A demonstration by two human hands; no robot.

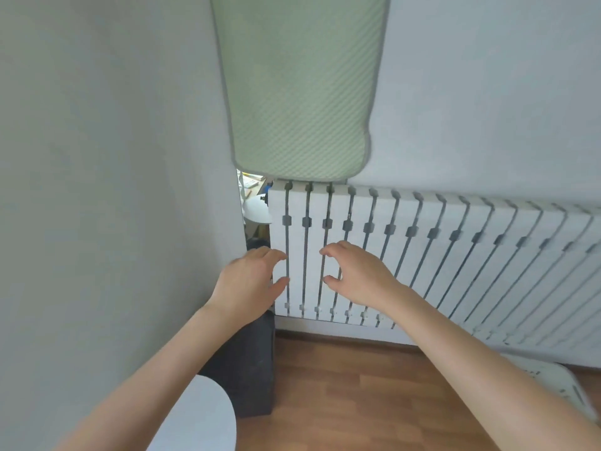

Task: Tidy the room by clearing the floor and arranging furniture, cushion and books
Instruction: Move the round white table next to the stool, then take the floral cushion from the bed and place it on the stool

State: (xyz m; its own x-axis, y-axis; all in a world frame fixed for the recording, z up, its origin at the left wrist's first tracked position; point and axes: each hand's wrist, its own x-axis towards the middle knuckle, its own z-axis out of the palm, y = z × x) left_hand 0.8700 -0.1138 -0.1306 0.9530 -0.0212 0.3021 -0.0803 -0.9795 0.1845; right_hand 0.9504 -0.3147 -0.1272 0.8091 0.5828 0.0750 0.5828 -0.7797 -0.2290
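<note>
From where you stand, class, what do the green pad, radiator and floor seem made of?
Green pad: matte fabric, perhaps mesh; diagonal weave, grey piped edge. Radiator: probably white-painted metal; smooth rigid slats. Floor: wood or laminate, low sheen; brown grain.

Pale green on the cushion (pixel 299 86), with a fine diagonal weave and grey piping round the edge. White slats on the radiator (pixel 422 255), with dark grey gaps and grey clips between them. Pale grey-white across the wall (pixel 97 157). Warm brown wood grain on the floor (pixel 341 385). Matt black on the box (pixel 244 369); plain white on the round top (pixel 201 415) beside it.
</note>
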